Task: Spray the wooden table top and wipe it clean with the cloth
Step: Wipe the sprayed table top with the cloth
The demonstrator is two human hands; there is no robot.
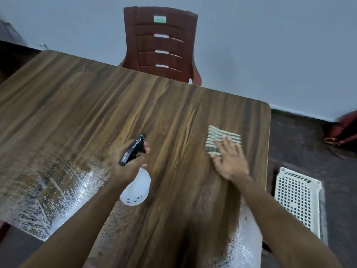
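The wooden table top [81,105] fills most of the view; its near left part and near right edge glisten with wet droplets. My left hand [123,161] grips a white spray bottle [137,188] with a black trigger head, held above the table's middle, nozzle pointing away from me. A folded green-and-white striped cloth [218,137] lies flat on the table at the right. My right hand [229,159] lies flat with fingers spread, its fingertips resting on the cloth's near edge.
A dark red plastic chair [160,45] stands behind the table's far edge against the pale wall. A white perforated basket [297,196] sits on the dark floor to the right of the table. A red object [343,130] lies at the far right.
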